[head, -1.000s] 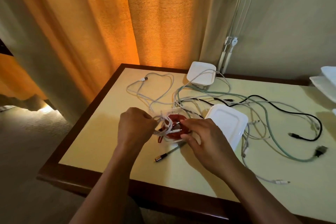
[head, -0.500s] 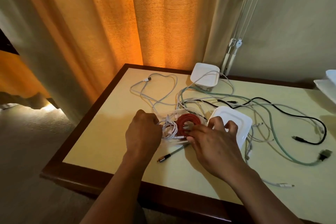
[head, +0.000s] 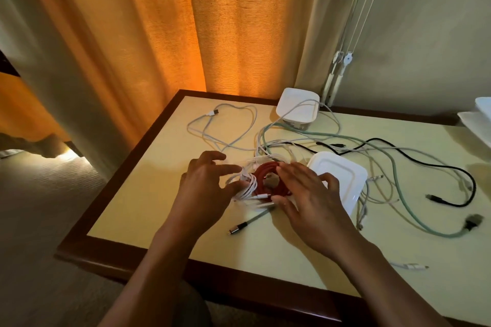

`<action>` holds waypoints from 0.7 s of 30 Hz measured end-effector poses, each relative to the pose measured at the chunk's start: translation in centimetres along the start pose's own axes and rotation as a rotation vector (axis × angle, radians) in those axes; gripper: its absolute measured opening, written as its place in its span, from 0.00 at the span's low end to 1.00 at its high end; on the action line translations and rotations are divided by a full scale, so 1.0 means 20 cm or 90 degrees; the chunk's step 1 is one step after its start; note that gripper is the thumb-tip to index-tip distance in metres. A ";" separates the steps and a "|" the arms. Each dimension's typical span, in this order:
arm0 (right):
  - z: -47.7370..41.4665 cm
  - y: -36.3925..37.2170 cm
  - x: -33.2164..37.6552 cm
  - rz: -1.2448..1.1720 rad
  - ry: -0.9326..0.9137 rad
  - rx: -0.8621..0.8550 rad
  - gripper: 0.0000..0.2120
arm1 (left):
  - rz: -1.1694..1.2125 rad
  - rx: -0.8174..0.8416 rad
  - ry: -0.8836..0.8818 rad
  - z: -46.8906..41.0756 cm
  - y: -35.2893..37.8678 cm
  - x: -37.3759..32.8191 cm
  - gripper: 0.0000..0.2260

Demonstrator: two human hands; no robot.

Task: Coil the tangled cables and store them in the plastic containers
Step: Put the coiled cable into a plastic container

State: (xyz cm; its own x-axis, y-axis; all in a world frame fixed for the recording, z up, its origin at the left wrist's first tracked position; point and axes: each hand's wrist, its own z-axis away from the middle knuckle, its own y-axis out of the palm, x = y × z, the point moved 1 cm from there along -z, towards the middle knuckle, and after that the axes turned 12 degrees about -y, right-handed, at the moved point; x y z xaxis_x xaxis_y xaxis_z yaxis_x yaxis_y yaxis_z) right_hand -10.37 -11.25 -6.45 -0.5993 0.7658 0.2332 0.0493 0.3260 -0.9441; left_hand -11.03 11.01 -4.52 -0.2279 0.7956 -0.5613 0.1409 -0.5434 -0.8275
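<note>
Head view: left hand [head: 206, 191] and right hand [head: 310, 202] grips just released, fingers spread above red coil [head: 261, 171] and white cable bundle [head: 247, 190]; coiling apparently finished, storing pending.

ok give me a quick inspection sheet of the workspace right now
surface: table, pale top, dark wood rim
job's things: red cable coiled, white cable bundle against it; white lid to the right; white container at the far edge, a cable draped over it
clutter: white trays at the right edge
hands: left hand open beside the white bundle; right hand open, fingers straight over the red coil
cables: black cable, pale green cable and loose white cable lie uncoiled
surroundings: orange curtain, blind cords, carpet
</note>
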 end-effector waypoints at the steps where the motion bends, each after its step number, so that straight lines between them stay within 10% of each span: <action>1: 0.00 0.01 0.00 0.005 0.004 0.008 0.28 | -0.035 0.014 -0.014 0.00 0.01 0.00 0.17; 21: -0.02 -0.03 -0.02 -0.095 0.043 -0.023 0.22 | -0.113 0.067 -0.153 0.01 0.08 -0.10 0.22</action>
State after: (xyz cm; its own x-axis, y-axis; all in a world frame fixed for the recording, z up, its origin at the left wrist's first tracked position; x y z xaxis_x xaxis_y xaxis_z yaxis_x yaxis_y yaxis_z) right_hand -9.83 -11.41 -5.91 -0.5469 0.7429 0.3861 -0.0069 0.4572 -0.8894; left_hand -10.44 8.47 -4.78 -0.4634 0.8009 -0.3792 -0.0188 -0.4367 -0.8994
